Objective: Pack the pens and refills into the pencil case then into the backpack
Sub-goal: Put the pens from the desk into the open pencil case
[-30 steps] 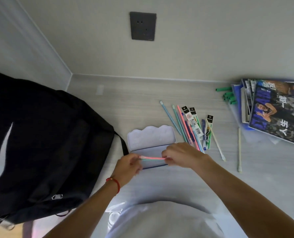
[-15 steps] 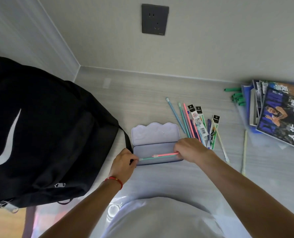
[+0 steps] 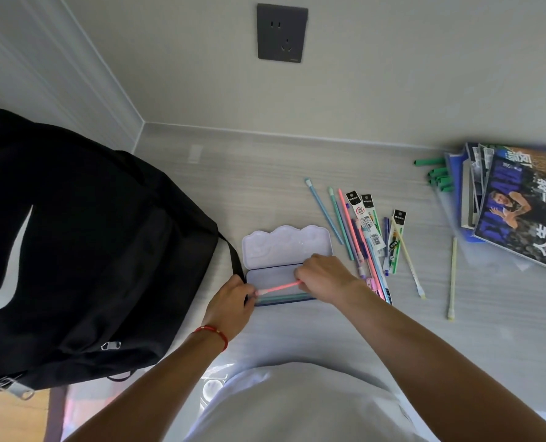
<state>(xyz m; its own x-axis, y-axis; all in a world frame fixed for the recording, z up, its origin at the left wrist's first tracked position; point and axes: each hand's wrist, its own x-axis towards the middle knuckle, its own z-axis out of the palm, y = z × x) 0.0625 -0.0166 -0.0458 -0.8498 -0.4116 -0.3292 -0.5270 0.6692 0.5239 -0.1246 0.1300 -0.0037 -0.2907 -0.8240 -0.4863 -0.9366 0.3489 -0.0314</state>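
A pale lilac pencil case lies open on the desk, lid tipped back. A green pen rests along the tray's near edge. Above it I hold a pink pen, slightly tilted: my right hand pinches its right end, and my left hand pinches its left end at the case's left edge. A pile of pens and packaged refills lies right of the case. Two pale yellow pens lie further right. The black backpack stands at the left.
A stack of magazines sits at the far right with green pens beside it. A dark wall socket is on the back wall. The desk's front edge meets my white shirt.
The pink pen has come down from above the case to just over the tray, above the green pen. My left hand slid to the case's left end.
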